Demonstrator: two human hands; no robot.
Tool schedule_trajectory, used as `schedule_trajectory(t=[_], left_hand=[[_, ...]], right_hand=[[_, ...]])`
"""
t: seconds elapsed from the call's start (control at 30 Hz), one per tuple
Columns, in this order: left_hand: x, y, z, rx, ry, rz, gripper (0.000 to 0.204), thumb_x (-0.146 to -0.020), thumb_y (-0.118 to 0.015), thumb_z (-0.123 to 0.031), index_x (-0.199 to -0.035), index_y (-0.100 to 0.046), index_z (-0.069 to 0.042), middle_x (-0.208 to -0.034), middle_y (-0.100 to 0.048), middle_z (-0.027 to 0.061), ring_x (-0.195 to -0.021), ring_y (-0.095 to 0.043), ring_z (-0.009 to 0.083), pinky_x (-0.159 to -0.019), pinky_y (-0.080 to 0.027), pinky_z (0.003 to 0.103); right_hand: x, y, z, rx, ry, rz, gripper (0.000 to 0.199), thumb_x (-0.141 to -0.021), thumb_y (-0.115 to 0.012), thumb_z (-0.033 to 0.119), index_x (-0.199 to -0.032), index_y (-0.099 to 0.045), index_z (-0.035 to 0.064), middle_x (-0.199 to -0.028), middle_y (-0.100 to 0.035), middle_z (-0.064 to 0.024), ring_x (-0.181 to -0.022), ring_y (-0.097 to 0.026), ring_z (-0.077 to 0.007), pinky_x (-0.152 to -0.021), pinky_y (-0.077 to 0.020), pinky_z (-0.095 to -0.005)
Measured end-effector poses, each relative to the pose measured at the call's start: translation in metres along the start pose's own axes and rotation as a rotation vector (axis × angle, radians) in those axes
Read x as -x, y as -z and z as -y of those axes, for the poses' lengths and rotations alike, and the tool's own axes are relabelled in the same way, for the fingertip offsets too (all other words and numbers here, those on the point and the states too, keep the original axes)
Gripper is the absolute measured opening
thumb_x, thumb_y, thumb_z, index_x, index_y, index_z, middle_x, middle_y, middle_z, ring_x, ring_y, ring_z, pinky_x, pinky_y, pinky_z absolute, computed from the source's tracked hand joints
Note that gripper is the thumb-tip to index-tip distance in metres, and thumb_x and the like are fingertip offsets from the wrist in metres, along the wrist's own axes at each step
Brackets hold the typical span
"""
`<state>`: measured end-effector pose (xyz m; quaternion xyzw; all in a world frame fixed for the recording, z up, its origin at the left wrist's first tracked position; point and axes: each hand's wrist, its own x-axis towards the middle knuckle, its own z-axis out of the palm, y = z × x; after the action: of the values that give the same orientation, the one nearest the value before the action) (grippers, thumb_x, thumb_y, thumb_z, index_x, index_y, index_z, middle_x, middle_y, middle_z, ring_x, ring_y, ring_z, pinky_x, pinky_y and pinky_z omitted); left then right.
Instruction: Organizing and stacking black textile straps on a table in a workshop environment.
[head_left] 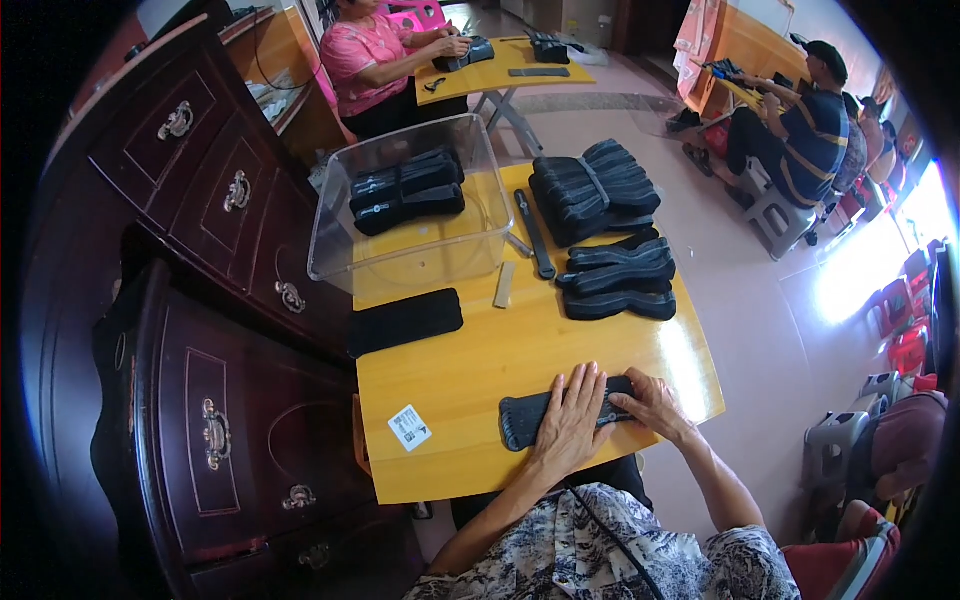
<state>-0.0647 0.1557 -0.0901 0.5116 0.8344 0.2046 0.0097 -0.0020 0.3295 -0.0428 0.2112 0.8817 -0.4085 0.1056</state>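
Dark grey ribbed fabric pad with a rounded end [522, 420] lies flat on the yellow wooden surface [470, 372], near the edge closest to the wearer, and I see both hands on it. A strip of bare wood runs between the pad and that near edge, and more shows to its right before the surface drops off to the pale tiled floor [752, 330]. Beyond the pad I have a broad stretch of wood up to the small stack of black curved pads [618, 280]. On the left, a white square printed label [409, 428] lies well apart from the work, and the dark reddish wooden cabinet [215, 330] crowds that side of the surface. The left hand [572, 415] is open and palm down across the pad's middle, its fingers extended toward the far side. The right hand [650, 403] sits at the pad's right end, thumb on top and fingers bent; I cannot tell whether it grips. Both forearms come in from below, the right one slanting inward.
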Motion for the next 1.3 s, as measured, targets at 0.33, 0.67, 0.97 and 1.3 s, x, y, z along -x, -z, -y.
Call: schedule_trajectory(t=[0.33, 0.67, 0.97, 1.3], left_hand=[[-0.004, -0.008, -0.001, -0.036, 0.018, -0.023, 0.08, -0.088, -0.053, -0.047, -0.143, -0.028, 0.006, -0.151, -0.026, 0.0219, -0.143, -0.02, 0.0318, -0.116, -0.012, 0.047], [0.002, -0.01, 0.003, 0.076, -0.021, -0.12, 0.087, -0.089, -0.052, -0.051, -0.146, -0.02, 0.006, -0.151, -0.025, 0.023, -0.142, -0.021, 0.0335, -0.115, -0.015, 0.049], [0.004, -0.002, 0.013, 0.546, -0.001, -0.375, 0.082, -0.093, -0.035, -0.061, -0.145, -0.027, 0.002, -0.142, -0.038, 0.0231, -0.133, -0.035, 0.037, -0.111, -0.023, 0.048], [0.024, 0.037, 0.048, 0.477, 0.058, -0.319, 0.076, -0.086, -0.048, -0.062, -0.136, -0.044, -0.005, -0.117, -0.059, 0.0129, -0.114, -0.052, 0.0286, -0.103, -0.031, 0.044]], right_hand=[[0.009, -0.021, -0.005, 0.091, 0.169, -0.208, 0.015, -0.09, -0.059, 0.016, -0.088, -0.048, 0.0053, -0.071, -0.059, -0.0199, -0.069, -0.059, -0.0421, -0.058, -0.0448, -0.0465], [0.035, -0.019, 0.021, 0.147, 0.179, -0.276, 0.015, -0.092, -0.057, 0.018, -0.09, -0.047, 0.0067, -0.069, -0.061, -0.0188, -0.067, -0.061, -0.0401, -0.058, -0.0463, -0.0469], [0.05, -0.015, 0.036, 0.152, 0.266, -0.332, 0.015, -0.092, -0.058, 0.02, -0.092, -0.051, 0.0075, -0.069, -0.062, -0.0142, -0.063, -0.062, -0.035, -0.053, -0.0457, -0.0439], [0.071, -0.017, 0.063, 0.234, 0.445, -0.355, 0.014, -0.088, -0.065, 0.015, -0.093, -0.055, 0.0069, -0.068, -0.062, -0.0109, -0.059, -0.063, -0.0282, -0.052, -0.048, -0.0371]])
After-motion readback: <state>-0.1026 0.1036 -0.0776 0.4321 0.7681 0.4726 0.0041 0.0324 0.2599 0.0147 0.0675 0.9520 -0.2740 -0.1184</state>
